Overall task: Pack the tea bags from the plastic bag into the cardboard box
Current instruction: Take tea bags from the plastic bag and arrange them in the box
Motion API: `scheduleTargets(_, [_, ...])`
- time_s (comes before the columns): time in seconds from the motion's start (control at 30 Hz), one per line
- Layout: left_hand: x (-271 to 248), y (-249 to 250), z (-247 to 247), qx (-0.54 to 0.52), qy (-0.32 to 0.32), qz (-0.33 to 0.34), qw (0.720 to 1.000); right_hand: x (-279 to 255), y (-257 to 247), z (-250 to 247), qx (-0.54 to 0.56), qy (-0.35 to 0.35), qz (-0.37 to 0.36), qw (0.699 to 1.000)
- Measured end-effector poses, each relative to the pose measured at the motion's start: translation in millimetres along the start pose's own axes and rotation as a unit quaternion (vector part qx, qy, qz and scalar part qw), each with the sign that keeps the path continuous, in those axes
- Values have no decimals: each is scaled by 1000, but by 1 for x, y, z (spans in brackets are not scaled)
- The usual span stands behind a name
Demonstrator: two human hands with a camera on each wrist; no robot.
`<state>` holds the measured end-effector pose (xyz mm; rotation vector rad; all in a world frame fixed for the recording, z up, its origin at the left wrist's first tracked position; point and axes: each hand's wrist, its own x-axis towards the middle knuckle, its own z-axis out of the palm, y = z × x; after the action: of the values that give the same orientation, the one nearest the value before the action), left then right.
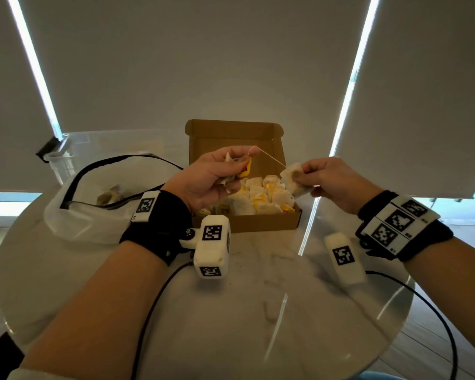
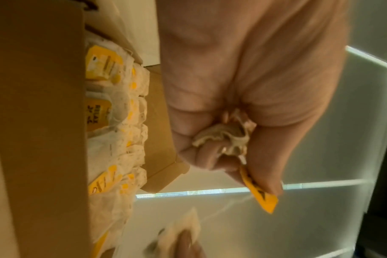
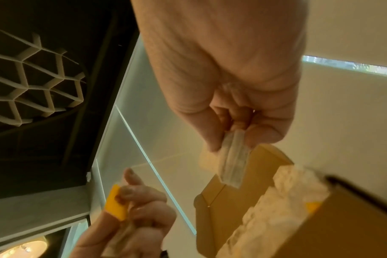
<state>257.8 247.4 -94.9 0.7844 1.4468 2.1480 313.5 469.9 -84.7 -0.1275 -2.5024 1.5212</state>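
An open cardboard box (image 1: 266, 224) stands mid-table, its lid up, holding several white tea bags (image 1: 261, 200) with yellow tags. Above its left side my left hand (image 1: 217, 174) grips a crumpled tea bag (image 2: 223, 137) and its yellow tag (image 1: 245, 168). My right hand (image 1: 327, 178) pinches another white tea bag (image 1: 295, 180) over the box's right side. A thin string (image 1: 272, 157) runs taut between the two hands. The plastic bag (image 1: 93, 212) lies left of the box with a few tea bags (image 1: 109, 197) inside.
The round white marble table (image 1: 258, 311) has bare surface in front of the box. A clear plastic container (image 1: 66, 157) stands behind the plastic bag. Black cables trail from both wrist cameras across the table. Window blinds hang behind.
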Motion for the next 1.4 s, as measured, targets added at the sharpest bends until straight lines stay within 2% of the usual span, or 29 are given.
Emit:
scheduleTargets(0.1, [1,-4,10,107,59,25,992,-2,-4,15,98,14,48,994])
scheduleTargets(0.23, [5,-14,22,162,113,26,980,-8,-11,36,206,-38,75,975])
scheduleTargets(0.33, [10,-22,21,161,136,40,977,-12,-16,42,222,-91,56,969])
scheduleTargets(0.47, [13,-23,17,168,163,49,971,-12,-19,38,183,-161,17,970])
scheduleTargets(0.57, [12,-25,20,197,155,47,967,-11,-16,36,74,-117,-13,990])
scheduleTargets(0.67, [11,-29,23,201,143,23,969,-7,-11,31,0,-67,-25,997])
scheduleTargets(0.77, [11,-24,25,183,140,22,973,-2,-6,15,4,-8,13,1000])
scheduleTargets(0.83, [15,-20,27,232,139,26,962,-2,-2,3,35,11,41,998])
scheduleTargets(0.9, [23,-20,30,337,121,40,933,-2,5,-3,51,22,61,997])
scheduleTargets(0.97, [35,-21,35,468,72,55,879,-4,11,-4,55,36,67,996])
scheduleTargets(1.07, [55,-29,47,613,-26,20,789,-5,18,0,51,47,54,996])
scheduleTargets(1.17, [72,-42,57,696,-59,-20,715,-4,22,4,25,50,31,998])
scheduleTargets(1.23, [79,-49,60,722,-59,-22,689,-3,24,6,-24,36,25,999])
scheduleTargets(1.4, [86,-53,54,743,-63,-47,665,-2,22,9,-187,-3,2,982])
